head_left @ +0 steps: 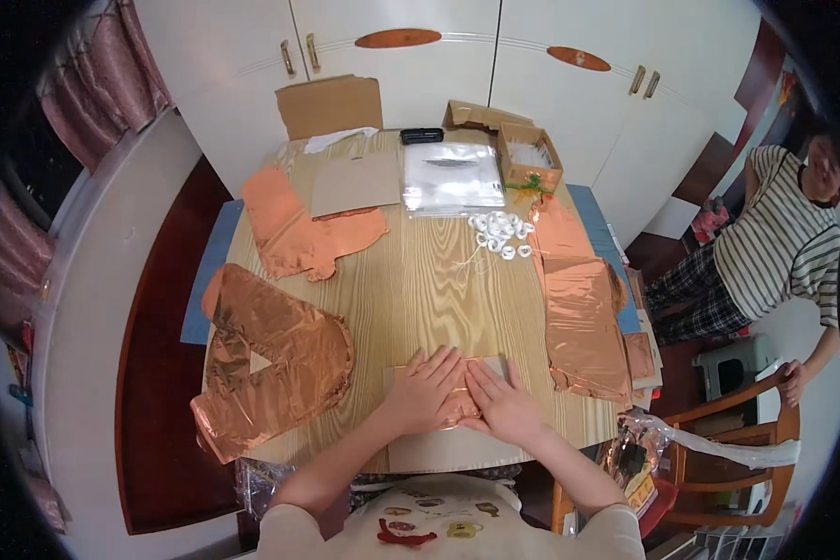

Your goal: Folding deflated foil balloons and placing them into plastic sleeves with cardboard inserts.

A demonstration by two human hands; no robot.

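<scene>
My left hand (427, 390) and my right hand (509, 408) both lie flat with fingers stretched out, side by side at the near edge of the table. Beneath them is a folded piece of copper-coloured foil (459, 408), mostly hidden by the palms. It rests on a sheet of cardboard (450, 452). To the left lies a flat foil balloon (299, 327) with a triangular hole, shaped like a letter. Beyond it sits another flat foil balloon (278, 224), partly under a grey-brown card (355, 185). More flat copper foil (583, 327) is piled on the right.
Clear plastic bags (453, 177), a black case (422, 136) and an open cardboard box (532, 177) stand at the back. White ribbon rolls (499, 231) lie in front. At right, a person in a striped shirt (775, 233) rests a hand on a wooden chair (733, 406).
</scene>
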